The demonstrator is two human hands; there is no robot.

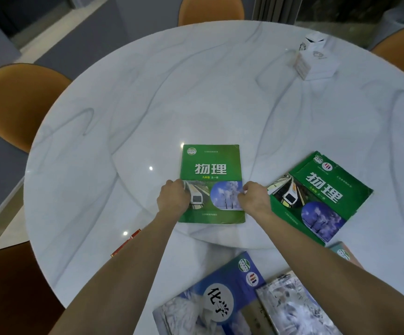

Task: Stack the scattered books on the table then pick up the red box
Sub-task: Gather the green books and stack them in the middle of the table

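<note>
Head camera looks down on a round white marble table (128, 131), and both my bare arms reach forward over it. My left hand (173, 197) grips the left edge of a green physics textbook (211, 165) that lies flat near the middle of the table, and my right hand (254, 199) grips its right edge, so both hands are closed on this same book, the fingers curled at the lower half of the cover. Just to the right of it lies a second green physics textbook (326, 189), turned at an angle, and it seems to rest on another green cover that shows under its left side. Near me, at the bottom of the view, a blue chemistry textbook (220, 296) lies tilted, and its right part is covered by a book with a snowy picture (290, 308). Beside that, at the right, I see only a corner of a pale greenish book (342, 252). The red box (126, 243) is at the left of my left forearm, close to the table edge; only a thin red strip of it is visible. Far away on the right side stands a white box (317, 59). Orange chairs (14, 100) stand around the table.
</note>
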